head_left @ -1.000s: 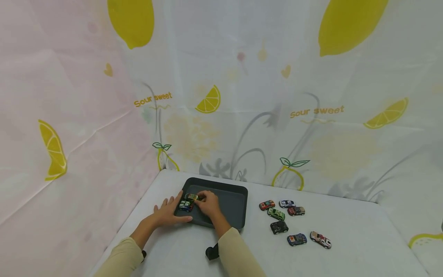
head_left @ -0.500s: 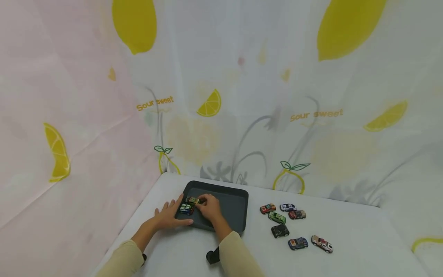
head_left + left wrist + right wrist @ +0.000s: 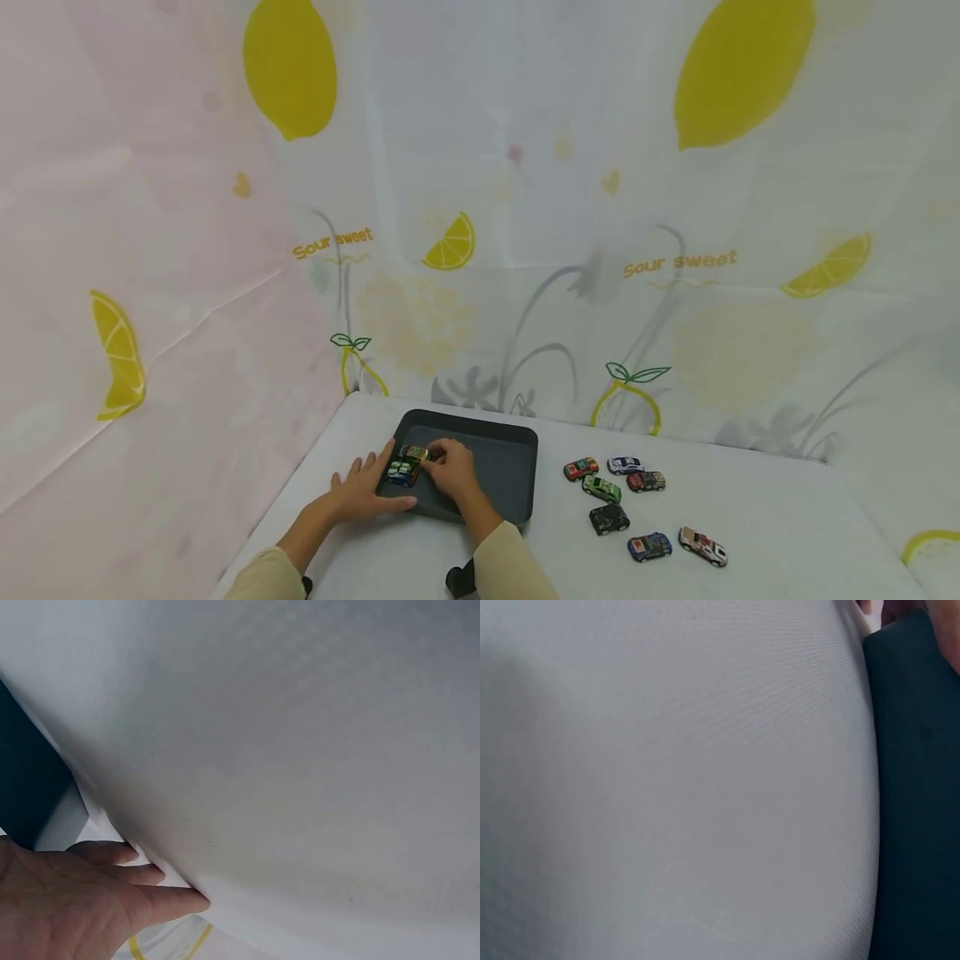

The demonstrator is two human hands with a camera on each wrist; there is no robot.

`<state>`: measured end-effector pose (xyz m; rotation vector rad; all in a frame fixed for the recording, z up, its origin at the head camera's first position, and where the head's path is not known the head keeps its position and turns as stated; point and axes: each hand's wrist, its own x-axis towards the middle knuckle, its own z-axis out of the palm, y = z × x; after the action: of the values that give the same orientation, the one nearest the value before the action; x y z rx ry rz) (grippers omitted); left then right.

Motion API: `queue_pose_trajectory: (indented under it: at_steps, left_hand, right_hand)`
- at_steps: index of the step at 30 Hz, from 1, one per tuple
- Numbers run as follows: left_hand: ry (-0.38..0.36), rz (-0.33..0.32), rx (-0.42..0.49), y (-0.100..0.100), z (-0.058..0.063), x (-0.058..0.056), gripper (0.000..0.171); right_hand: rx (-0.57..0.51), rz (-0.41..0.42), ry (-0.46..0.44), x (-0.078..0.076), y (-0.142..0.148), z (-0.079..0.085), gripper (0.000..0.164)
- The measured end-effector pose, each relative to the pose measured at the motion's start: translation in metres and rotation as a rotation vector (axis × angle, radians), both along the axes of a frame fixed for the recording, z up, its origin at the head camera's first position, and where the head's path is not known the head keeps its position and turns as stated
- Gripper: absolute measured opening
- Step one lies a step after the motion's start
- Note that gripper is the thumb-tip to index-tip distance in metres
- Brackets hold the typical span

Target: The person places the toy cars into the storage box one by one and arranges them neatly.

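Observation:
In the head view, a dark grey rectangular tray [image 3: 495, 428] lies on the white table. My right hand [image 3: 454, 472] reaches into it, pinching a small yellow-green toy car [image 3: 415, 453] with thumb and fingers near the left wall. Just below that car, more toy cars [image 3: 402, 474] with white, green and blue markings sit close together. My left hand [image 3: 363, 490] has its fingers spread against the tray's left side, its thumb along the front corner. The left wrist view shows the straight fingers of this hand beside the tray's outer wall [image 3: 34, 772].
Right of the tray, several toy cars rest on the table, among them a red one [image 3: 581, 469], a green one [image 3: 602, 488], a black one [image 3: 609, 519], a blue one [image 3: 649, 547] and a white one [image 3: 702, 547]. A lemon-printed cloth [image 3: 480, 317] hangs behind the table.
The whole scene has shifted downward in the head view. Both hands keep nearly the same places at the tray, the right one still at the yellow-green toy car.

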<state>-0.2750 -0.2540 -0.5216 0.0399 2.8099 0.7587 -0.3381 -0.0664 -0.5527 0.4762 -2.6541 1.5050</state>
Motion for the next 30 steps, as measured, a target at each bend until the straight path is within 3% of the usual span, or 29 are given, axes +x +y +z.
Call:
queue_pose_trajectory:
  at_steps: [4,13,30]
  left_hand:
    - [0.029,0.002,0.008,0.0001,0.0006,-0.0021,0.115]
    - [0.007,-0.006,-0.009,-0.0015,-0.0052,0.0002,0.117]
    - [-0.004,-0.032,-0.007,-0.0008,0.0043,-0.0001,0.117]
  right_hand:
    - [0.007,-0.007,0.025,-0.0028,-0.0014,-0.0002,0.021]
    - [0.006,-0.013,0.017,0.0027,-0.0015,-0.0022,0.02]
    - [0.021,-0.022,0.007,0.0018,-0.0022,-0.0001,0.022]
